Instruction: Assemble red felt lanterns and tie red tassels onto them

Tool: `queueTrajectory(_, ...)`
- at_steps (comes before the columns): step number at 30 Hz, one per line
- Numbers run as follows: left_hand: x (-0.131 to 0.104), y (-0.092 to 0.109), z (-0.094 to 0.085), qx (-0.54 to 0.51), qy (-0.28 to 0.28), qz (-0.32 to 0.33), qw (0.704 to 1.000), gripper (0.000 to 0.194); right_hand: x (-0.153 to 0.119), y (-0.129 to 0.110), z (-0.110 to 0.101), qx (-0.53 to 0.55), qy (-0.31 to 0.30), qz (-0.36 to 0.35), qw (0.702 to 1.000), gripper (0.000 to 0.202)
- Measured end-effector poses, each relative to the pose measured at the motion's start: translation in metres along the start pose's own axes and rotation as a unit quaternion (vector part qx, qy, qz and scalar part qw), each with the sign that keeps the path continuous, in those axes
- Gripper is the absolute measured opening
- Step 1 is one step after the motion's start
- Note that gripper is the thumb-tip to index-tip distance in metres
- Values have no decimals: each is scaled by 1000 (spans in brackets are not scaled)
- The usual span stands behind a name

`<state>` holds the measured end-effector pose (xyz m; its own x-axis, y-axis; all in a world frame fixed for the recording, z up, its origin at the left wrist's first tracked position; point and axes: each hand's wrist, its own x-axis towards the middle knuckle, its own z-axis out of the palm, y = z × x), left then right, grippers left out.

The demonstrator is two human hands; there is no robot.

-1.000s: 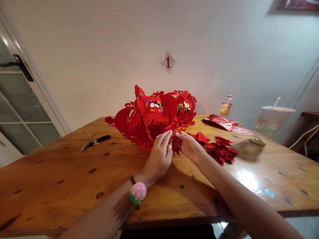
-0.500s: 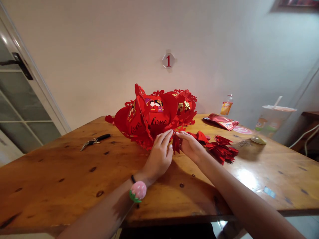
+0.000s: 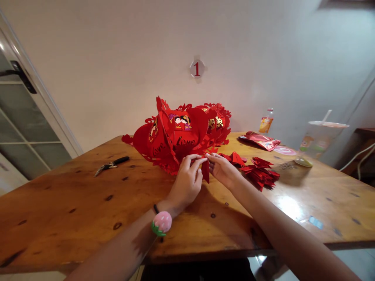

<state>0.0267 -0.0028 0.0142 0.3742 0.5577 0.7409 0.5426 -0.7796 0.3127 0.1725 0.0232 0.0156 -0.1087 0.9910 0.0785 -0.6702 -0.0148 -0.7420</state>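
A red felt lantern (image 3: 187, 134) with cut-out edges, printed couples and black "Love" lettering lies on its side in the middle of the wooden table. At its near right edge, both hands meet over a small red ribbon-like piece (image 3: 206, 171) that hangs down. My left hand (image 3: 189, 175), with a strawberry band at the wrist, has its fingers bent and closed on this piece. From the right, my right hand (image 3: 222, 168) pinches the same piece near its top. A bundle of red pieces (image 3: 260, 173) lies just right of my right hand.
Pliers (image 3: 111, 166) with a black handle lie at the left on the table (image 3: 73, 218). Toward the back right are a red packet (image 3: 260, 140), a bottle (image 3: 266, 121), a round pink-and-white disc (image 3: 284, 150) and a plastic cup (image 3: 320, 140) with a straw.
The fingers of my left hand have bent more, and the fingertips of both hands have come closer together. The red piece between them hangs wider and flatter. The view has shifted slightly.
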Motion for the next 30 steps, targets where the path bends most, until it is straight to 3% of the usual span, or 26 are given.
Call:
queueTrajectory(14, 0, -1, 3, 6, 9, 9, 1000, 44, -4, -3, 3, -30, 11, -48, 998, 27)
queueTrajectory(24, -1, -1, 3, 9, 6, 2, 1000, 44, -1, -3, 1, 1, -12, -38, 999, 21)
queueTrajectory(30, 0, 3, -3, -16, 7, -3, 1000, 34, -5, -5, 5, 2, -23, -22, 999, 21)
